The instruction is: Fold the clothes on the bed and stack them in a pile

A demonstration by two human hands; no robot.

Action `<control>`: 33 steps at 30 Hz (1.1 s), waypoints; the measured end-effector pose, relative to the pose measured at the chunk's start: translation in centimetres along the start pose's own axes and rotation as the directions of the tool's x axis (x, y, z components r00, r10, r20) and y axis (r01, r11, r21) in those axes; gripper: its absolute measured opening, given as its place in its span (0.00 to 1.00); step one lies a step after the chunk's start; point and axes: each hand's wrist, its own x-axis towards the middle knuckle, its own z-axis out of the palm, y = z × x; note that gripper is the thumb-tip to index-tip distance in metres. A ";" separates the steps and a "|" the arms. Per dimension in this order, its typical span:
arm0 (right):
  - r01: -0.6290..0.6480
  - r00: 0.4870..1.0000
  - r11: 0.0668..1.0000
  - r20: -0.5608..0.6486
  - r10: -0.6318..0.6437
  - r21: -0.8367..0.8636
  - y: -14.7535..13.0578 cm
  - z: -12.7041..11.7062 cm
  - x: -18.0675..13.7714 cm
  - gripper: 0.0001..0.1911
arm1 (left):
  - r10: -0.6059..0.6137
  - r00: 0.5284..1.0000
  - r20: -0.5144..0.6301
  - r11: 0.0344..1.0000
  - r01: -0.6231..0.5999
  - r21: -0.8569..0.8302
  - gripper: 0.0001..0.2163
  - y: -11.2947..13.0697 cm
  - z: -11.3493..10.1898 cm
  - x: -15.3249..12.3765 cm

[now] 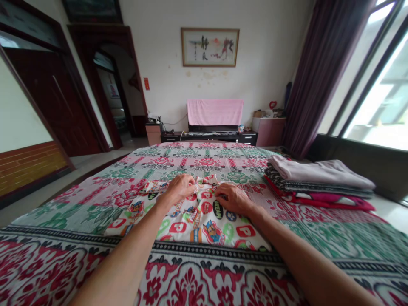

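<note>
A white child's shirt [207,208] with colourful cartoon-dog prints lies spread on the patterned bedspread [194,280]. Its neck end points away from me, and one sleeve stretches out to the left. My left hand [181,187] is closed, pinching the cloth just left of the neckline. To the right of the neckline, my right hand [234,198] has its fingers curled down on the shirt, closed on the fabric. Part of the shirt is hidden under both forearms.
At the right of the bed, folded cloths [318,174] are stacked, pale on top and red below. Beyond the bed stands a low black cabinet [248,138], with a pink cloth [215,111] draped over something above it. A purple curtain [321,76] hangs beside the window.
</note>
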 end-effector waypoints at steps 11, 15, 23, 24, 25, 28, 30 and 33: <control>0.106 0.994 0.985 0.003 -0.107 0.138 -3.0 -0.2 1.7 0.09 | -0.279 0.816 0.506 0.946 0.325 -0.004 0.14 -11.1 -10.3 -7.0; 0.148 0.985 0.974 0.059 -0.160 0.171 -4.1 0.6 1.6 0.07 | -0.317 0.775 0.547 0.926 0.377 0.002 0.14 -12.9 -9.9 -8.9; 0.118 0.987 0.980 0.090 -0.133 0.160 -3.9 1.4 0.6 0.06 | -0.333 0.784 0.524 0.926 0.378 0.022 0.08 -13.9 -8.7 -8.9; 0.118 0.987 0.980 0.087 -0.133 0.160 -3.9 1.4 0.6 0.06 | -0.326 0.787 0.524 0.927 0.374 0.015 0.08 -14.0 -8.7 -8.9; 0.117 0.988 0.980 0.079 -0.131 0.161 -4.0 1.4 0.6 0.06 | -0.328 0.785 0.525 0.927 0.374 0.020 0.08 -14.1 -8.8 -8.9; 0.124 0.990 0.980 0.042 -0.132 0.156 -4.1 1.5 0.5 0.07 | -0.382 0.770 0.512 0.917 0.385 0.104 0.08 -13.7 -8.7 -8.9; 0.131 0.990 0.983 0.029 -0.136 0.130 -4.2 1.4 0.5 0.09 | -0.426 0.758 0.494 0.903 0.392 0.177 0.08 -13.1 -8.6 -8.9; 0.139 0.990 0.987 0.026 -0.142 0.074 -4.2 1.4 0.4 0.09 | -0.477 0.749 0.460 0.878 0.384 0.286 0.06 -11.7 -8.4 -8.7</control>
